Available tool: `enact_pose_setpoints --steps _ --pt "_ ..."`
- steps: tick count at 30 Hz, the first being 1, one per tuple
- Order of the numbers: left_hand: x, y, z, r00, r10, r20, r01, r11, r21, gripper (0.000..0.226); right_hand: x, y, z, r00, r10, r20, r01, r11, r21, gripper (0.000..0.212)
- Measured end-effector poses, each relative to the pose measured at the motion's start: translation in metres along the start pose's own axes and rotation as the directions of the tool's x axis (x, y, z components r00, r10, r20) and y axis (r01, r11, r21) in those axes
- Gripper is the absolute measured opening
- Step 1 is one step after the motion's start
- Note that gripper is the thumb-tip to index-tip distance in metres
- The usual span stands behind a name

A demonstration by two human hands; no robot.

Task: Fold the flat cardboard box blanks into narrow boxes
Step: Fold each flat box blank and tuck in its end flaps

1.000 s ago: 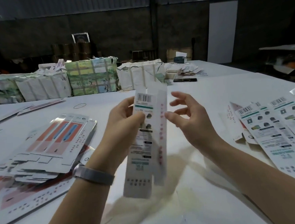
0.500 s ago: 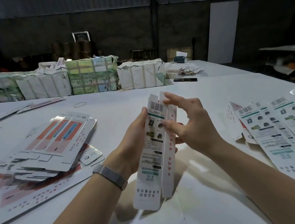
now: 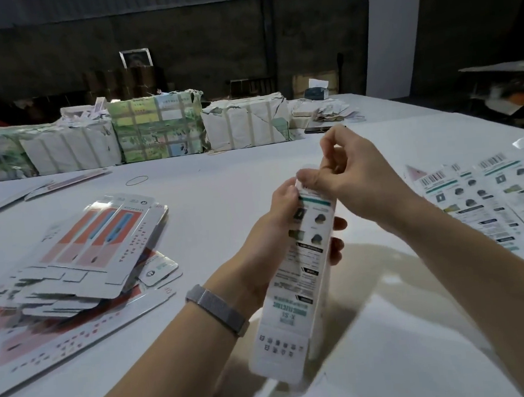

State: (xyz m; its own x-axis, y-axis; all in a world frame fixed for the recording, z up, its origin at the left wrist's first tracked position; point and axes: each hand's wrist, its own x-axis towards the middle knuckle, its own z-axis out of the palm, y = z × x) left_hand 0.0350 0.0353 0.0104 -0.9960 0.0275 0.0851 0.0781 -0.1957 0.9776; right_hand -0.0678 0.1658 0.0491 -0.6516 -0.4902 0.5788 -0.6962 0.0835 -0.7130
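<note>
Head view: two hands, left hand [image 3: 270, 238] and right hand [image 3: 353, 184], grip one narrow box [image 3: 297, 287].

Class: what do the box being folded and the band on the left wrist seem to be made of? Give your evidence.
Box: thin white printed card, probably coated; it holds its creases and shows a slight sheen.
Wrist band: looks like grey woven metal mesh, though fabric is possible; the fine texture is blurred.

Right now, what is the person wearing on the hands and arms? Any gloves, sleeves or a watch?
No gloves: both the left hand and the right hand are bare, and no sleeves show on either forearm as far as the picture reaches. The only thing worn is a grey woven-mesh wristband on the left wrist; its face is not in view. No rings are visible on the fingers.
</note>
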Motion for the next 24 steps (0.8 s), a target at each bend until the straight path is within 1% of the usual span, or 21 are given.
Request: enact_pose_setpoints --steps 3,5,7,9,12,16,20,24 --pt "-0.002 -0.005 0.004 0.997 0.066 -0.040 -0.064 0.996 0.059 0.033 -0.003 0.000 0.001 0.998 -0.061 -0.022 0.061 0.998 -0.029 0.032" --pt "-0.003 -0.005 0.005 0.992 0.096 -0.087 -0.092 0.994 0.054 0.033 -0.008 0.000 0.005 0.993 -0.091 -0.081 0.088 0.995 -0.042 0.029" --pt "-0.003 -0.002 0.005 0.978 0.155 -0.139 -0.151 0.988 0.040 0.031 -0.012 0.000 0.012 0.984 -0.077 -0.163 0.082 0.996 0.023 0.028" --pt "-0.005 0.001 0.003 0.960 0.206 -0.190 -0.211 0.978 -0.003 0.028 -0.018 0.002 0.021 0.980 -0.034 -0.197 0.062 0.989 0.136 0.035" --pt "-0.007 0.002 0.000 0.942 0.250 -0.225 -0.258 0.966 -0.005 0.028 -0.023 0.002 0.031 0.989 0.021 -0.143 0.017 0.964 0.265 0.039" --pt "-0.007 0.001 0.002 0.941 0.267 -0.210 -0.274 0.962 -0.007 0.030 -0.022 0.003 0.033 0.995 0.071 -0.074 -0.037 0.923 0.384 0.036" --pt "-0.007 0.002 0.002 0.942 0.277 -0.190 -0.279 0.960 0.013 0.027 -0.022 0.003 0.030 0.996 0.081 -0.038 -0.057 0.901 0.430 0.033" --pt "-0.008 0.000 0.002 0.948 0.263 -0.181 -0.263 0.964 0.027 0.027 -0.021 0.008 0.026 0.997 0.073 0.017 -0.072 0.882 0.465 0.021"
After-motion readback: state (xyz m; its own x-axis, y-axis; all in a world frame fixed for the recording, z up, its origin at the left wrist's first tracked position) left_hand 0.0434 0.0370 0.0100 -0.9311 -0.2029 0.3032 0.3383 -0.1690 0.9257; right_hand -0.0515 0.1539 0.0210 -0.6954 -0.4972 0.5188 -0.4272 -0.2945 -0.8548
